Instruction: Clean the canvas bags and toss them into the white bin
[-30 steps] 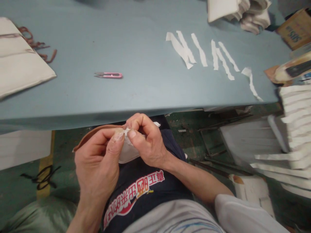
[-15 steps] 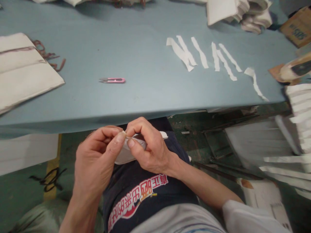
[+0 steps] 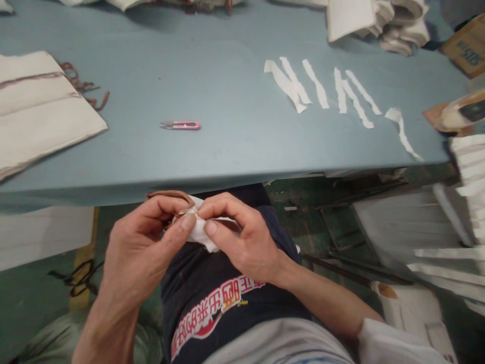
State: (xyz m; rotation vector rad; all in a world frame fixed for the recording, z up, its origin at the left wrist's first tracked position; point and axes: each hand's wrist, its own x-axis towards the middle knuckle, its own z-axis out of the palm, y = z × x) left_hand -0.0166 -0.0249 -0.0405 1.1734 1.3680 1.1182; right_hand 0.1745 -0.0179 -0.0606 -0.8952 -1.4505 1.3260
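Note:
My left hand [image 3: 146, 247] and my right hand [image 3: 246, 237] meet in my lap, just below the near edge of the blue table [image 3: 227, 151]. Both pinch a small crumpled white piece [image 3: 199, 233] between thumbs and fingers. A brown strap [image 3: 166, 194] curves over my left fingers and joins the white piece; how it is attached is hidden by my fingers. Pink thread snips [image 3: 181, 125] lie on the table beyond my hands.
Several white paper strips [image 3: 322, 91] lie on the table's right part. A flat white bag with brown handles [image 3: 41, 111] rests at the left. Folded white stacks [image 3: 379, 20] sit at the far right, a cardboard box [image 3: 468, 45] beside them, more white stacks [image 3: 435, 237] on the floor.
My hands have shifted slightly lower and left while working the white piece. The brown strap shows again above my left fingers. The view has tilted a little.

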